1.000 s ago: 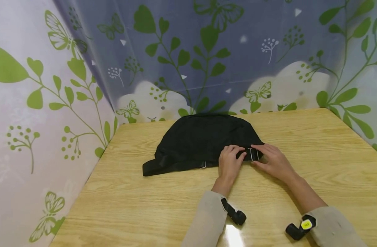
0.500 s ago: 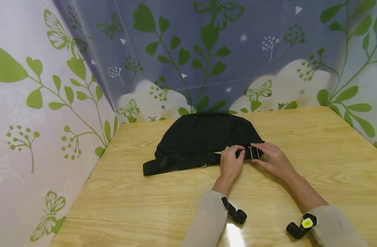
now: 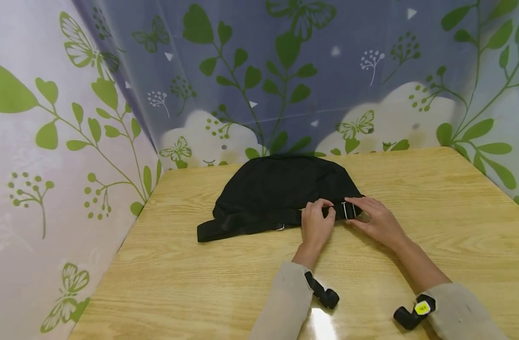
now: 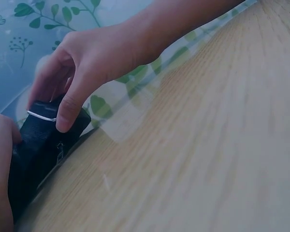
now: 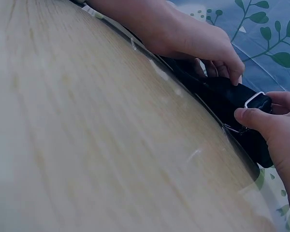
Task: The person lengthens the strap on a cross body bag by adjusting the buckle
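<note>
A black waist bag point(image 3: 280, 184) lies on the wooden table, its strap point(image 3: 242, 226) stretched along the near side with a folded loop at the left. Toward the strap's right end sits a silver slide buckle point(image 3: 349, 211), also visible in the right wrist view as a metal frame point(image 5: 254, 100). My right hand point(image 3: 378, 222) pinches the strap at this buckle between thumb and fingers. Just left of it, my left hand point(image 3: 317, 224) grips the strap with curled fingers. Its fingertips are partly hidden in the head view. A second metal piece point(image 3: 280, 226) shows farther left on the strap.
The light wooden table point(image 3: 178, 283) reaches to a patterned cloth backdrop point(image 3: 250, 71) behind the bag and on both sides. Black wrist straps point(image 3: 325, 293) hang from both sleeves above the table.
My left hand has shifted slightly left along the strap, so a little more strap shows beside the buckle. The right hand stays at the buckle; the bag has hardly moved.
</note>
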Available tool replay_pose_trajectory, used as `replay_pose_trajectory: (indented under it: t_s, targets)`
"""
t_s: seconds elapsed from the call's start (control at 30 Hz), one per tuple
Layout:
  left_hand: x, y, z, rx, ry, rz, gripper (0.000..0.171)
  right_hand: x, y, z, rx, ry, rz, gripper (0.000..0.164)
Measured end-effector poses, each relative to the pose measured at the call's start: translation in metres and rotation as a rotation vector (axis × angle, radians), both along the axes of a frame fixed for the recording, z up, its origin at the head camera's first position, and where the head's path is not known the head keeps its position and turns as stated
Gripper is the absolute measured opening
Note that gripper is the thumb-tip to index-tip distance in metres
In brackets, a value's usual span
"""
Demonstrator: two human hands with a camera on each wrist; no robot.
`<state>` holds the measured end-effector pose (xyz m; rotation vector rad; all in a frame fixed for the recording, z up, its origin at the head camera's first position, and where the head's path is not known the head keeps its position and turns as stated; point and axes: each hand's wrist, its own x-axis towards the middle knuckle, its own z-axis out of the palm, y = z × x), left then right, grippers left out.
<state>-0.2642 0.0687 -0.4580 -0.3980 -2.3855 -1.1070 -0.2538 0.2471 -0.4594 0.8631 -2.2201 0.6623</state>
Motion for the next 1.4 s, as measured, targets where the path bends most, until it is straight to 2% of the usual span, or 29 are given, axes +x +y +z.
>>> replay_pose_trajectory:
  t_s: [0.1,0.27,0.37,0.43,0.57,0.7,0.83,0.93,1.03,1.1,1.3,1.4]
  targets:
    - [-0.0001,0.0,-0.0004,-0.008,-0.004,0.009,0.005,0.0005,0.0002,-0.0003,-0.001,-0.003,-0.005,0.066]
    - [0.0001,0.0006,0.0005,0.003,-0.031,-0.084,0.007,0.0012,0.0011,-0.0003,-0.004,0.004,0.0,0.066]
    - [0.0008,0.0003,0.0014,-0.002,-0.018,-0.122,0.009,0.0014,0.0019,-0.0003,-0.006,0.004,0.004,0.066]
    - [0.001,-0.0001,0.0015,-0.018,0.004,-0.111,0.009,0.0015,0.0022,-0.0005,-0.006,0.002,-0.001,0.067]
    - [0.0005,-0.0006,0.0005,-0.04,0.053,-0.039,0.007,0.0016,0.0018,-0.0007,-0.004,-0.009,-0.02,0.068]
    - [-0.0004,-0.0013,-0.0007,-0.018,0.093,-0.001,0.005,0.0025,0.0013,-0.0001,-0.002,-0.021,-0.026,0.068]
    - [-0.0008,-0.0012,-0.0008,0.017,0.094,-0.055,0.004,0.0029,0.0013,0.0006,-0.003,-0.032,-0.022,0.069]
    - [-0.0005,-0.0008,0.0,0.028,0.051,-0.119,0.006,0.0025,0.0016,0.0004,0.0,-0.041,-0.018,0.068]
    - [-0.0006,-0.0006,0.0,0.018,0.031,-0.146,0.009,0.0022,0.0012,0.0001,0.001,-0.041,-0.016,0.066]
    - [-0.0007,-0.0008,-0.0006,0.001,0.039,-0.131,0.009,0.0023,0.0007,0.0002,-0.001,-0.037,-0.018,0.066]
    - [-0.0006,-0.0015,-0.0013,-0.042,0.028,-0.015,0.006,0.0029,-0.0009,-0.0001,-0.009,-0.032,-0.03,0.066]
    - [-0.001,-0.0017,-0.0006,-0.039,0.019,-0.012,0.005,0.0025,-0.0008,-0.0001,-0.011,-0.032,-0.03,0.066]
